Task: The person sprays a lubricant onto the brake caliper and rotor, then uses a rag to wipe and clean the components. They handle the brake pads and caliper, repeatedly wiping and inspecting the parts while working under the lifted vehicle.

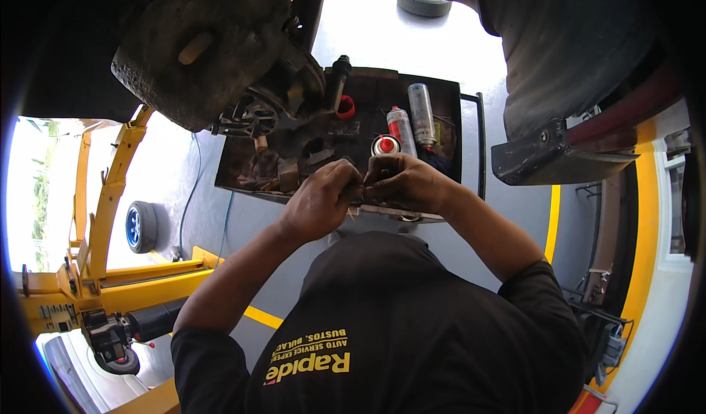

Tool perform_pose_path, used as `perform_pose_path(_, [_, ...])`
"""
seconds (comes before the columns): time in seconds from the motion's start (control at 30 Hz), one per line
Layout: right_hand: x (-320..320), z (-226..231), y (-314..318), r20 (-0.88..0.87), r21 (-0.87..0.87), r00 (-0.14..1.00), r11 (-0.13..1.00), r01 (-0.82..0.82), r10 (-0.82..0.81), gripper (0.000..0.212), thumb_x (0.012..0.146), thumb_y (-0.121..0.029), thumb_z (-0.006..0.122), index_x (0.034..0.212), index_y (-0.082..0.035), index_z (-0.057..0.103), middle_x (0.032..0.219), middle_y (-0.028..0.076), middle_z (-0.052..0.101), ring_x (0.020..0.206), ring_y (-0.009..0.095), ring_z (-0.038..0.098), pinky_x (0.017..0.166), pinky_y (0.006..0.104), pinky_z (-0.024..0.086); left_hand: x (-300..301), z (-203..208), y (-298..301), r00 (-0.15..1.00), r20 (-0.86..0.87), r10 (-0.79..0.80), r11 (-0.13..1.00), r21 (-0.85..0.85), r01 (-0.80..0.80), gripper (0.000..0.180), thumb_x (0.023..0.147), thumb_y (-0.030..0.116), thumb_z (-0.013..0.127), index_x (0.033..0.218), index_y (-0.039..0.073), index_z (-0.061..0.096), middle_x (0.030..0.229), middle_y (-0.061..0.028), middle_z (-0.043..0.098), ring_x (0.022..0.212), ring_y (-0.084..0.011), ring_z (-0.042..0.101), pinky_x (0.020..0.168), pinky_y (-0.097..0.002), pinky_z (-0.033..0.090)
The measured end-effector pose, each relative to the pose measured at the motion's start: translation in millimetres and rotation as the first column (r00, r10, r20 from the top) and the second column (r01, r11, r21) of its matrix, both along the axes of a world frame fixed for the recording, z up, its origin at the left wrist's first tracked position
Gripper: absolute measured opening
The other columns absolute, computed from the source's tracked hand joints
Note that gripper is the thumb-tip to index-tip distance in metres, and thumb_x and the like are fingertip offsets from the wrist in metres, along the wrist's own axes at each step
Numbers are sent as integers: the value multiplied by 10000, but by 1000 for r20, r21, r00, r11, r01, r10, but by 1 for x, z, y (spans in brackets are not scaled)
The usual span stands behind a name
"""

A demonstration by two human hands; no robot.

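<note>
My left hand (323, 197) and my right hand (403, 181) meet over the near edge of a dark tool tray (430, 83). The fingers of both are closed and pinched together, almost touching. Whatever they hold between them is too small and too hidden to make out. Just beyond my right hand a can with a red nozzle (384, 145) stands in the tray. Two more spray cans, one red and silver (398, 123) and one silver (421, 112), lean behind it. Past my left hand lie dark, grimy parts and a brownish block (287, 175).
Dark vehicle underbody parts (206, 46) hang overhead at the upper left. A black lift pad arm (548, 153) juts in at the right. Inside the tray sits a red ring-shaped piece (346, 106). At the left are a yellow lift frame (140, 282) and a wheel (142, 227) on the floor.
</note>
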State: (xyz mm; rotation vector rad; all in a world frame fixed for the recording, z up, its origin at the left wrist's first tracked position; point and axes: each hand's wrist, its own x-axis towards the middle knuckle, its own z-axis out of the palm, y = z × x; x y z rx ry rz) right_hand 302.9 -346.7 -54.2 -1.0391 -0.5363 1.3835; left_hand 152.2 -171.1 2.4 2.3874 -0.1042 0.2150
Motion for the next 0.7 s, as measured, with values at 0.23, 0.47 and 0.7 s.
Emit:
perform_pose_path(0.23, [-18,20,-4,719,148,667,981,124,-193,91,902,-9,792,915,-18,702,944,50,739,891,124,711,816,300,579,-6,7,2,959,-268,93,907,-375,-193,207,953,127,714,1087,-27,689,1026,-100,743,939,-184,717,874,-352,563])
perform_pose_path(0.47, [-25,35,-3,828,224,499,967,123,-255,159,876,-46,820,958,-2,691,942,109,756,841,209,743,787,349,571,-10,7,-3,911,-363,197,928,-230,-292,191,936,113,666,1066,-22,700,937,-76,752,863,-132,704,832,-322,562])
perform_pose_path(0.7, [-27,45,-15,824,93,558,995,31,-94,169,890,-78,821,963,0,689,896,112,758,806,174,735,768,344,562,-32,-2,-24,918,-306,253,839,-404,-366,151,942,48,738,1075,-12,700,936,-93,738,867,-113,685,811,-306,542])
